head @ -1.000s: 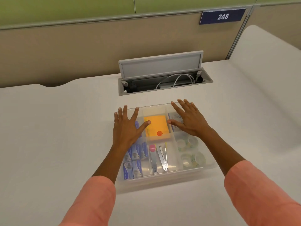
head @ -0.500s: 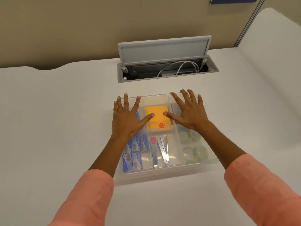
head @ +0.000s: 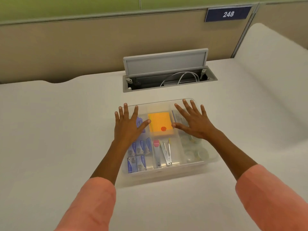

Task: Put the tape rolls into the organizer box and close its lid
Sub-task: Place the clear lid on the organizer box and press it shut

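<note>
A clear plastic organizer box (head: 168, 178) sits on the white table in front of me, its transparent lid lying down over the compartments. Several tape rolls (head: 197, 153) rest in the right-hand compartment, seen through the lid. My left hand (head: 127, 125) lies flat with fingers spread on the lid's far left part. My right hand (head: 193, 121) lies flat on the far right part, covering some of the rolls' compartment. Neither hand holds anything.
Inside the box are an orange sticky-note pad (head: 160, 123), blue staple boxes (head: 138, 155) and metal tools (head: 164, 153). Behind the box, a cable hatch (head: 166, 75) stands with its grey flap up. A beige partition with a "248" sign (head: 228, 14) bounds the table.
Both hands stay flat on the lid in nearly the same places. The camera tipped down, then back up, so the sign is in view again.
</note>
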Tool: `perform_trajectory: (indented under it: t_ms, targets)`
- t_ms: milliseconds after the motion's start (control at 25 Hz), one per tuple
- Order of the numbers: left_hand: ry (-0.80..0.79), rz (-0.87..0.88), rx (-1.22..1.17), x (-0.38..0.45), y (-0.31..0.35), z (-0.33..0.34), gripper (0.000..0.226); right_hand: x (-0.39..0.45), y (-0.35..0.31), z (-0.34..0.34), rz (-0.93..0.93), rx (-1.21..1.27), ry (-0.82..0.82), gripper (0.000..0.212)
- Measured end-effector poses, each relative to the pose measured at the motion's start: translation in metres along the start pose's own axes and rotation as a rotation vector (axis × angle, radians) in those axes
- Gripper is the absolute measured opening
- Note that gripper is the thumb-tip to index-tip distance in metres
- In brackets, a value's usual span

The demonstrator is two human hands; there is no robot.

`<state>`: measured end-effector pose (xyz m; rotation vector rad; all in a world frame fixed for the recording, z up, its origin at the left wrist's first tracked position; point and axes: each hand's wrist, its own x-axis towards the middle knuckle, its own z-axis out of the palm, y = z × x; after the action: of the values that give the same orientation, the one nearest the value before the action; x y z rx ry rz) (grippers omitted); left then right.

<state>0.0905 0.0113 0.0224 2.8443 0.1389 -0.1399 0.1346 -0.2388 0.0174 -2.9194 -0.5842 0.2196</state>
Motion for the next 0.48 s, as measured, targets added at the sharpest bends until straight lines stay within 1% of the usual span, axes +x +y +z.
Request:
perform_trajectory:
  t_ms: [120, 160, 240, 320, 480]
  targets:
    - [0.124, 0.016, -0.115, -0.044, 0.006, 0.011, 0.118, -0.055, -0.015, 0.016, -0.051, 0.028, 0.033, 0.089]
    - [0.145, 0.043, -0.126, -0.06, 0.009, 0.019, 0.109, -0.071, -0.021, 0.022, -0.062, 0.007, 0.028, 0.086]
    - [0.132, 0.071, -0.104, -0.089, 0.013, 0.033, 0.095, -0.093, -0.027, 0.031, -0.057, -0.047, 0.023, 0.084]
    - [0.111, 0.06, -0.018, -0.107, 0.015, 0.044, 0.092, -0.101, -0.03, 0.033, -0.04, -0.108, 0.042, 0.084]
    - [0.165, 0.055, 0.058, -0.111, 0.016, 0.051, 0.092, -0.103, -0.033, 0.037, -0.031, -0.157, 0.11, 0.078]
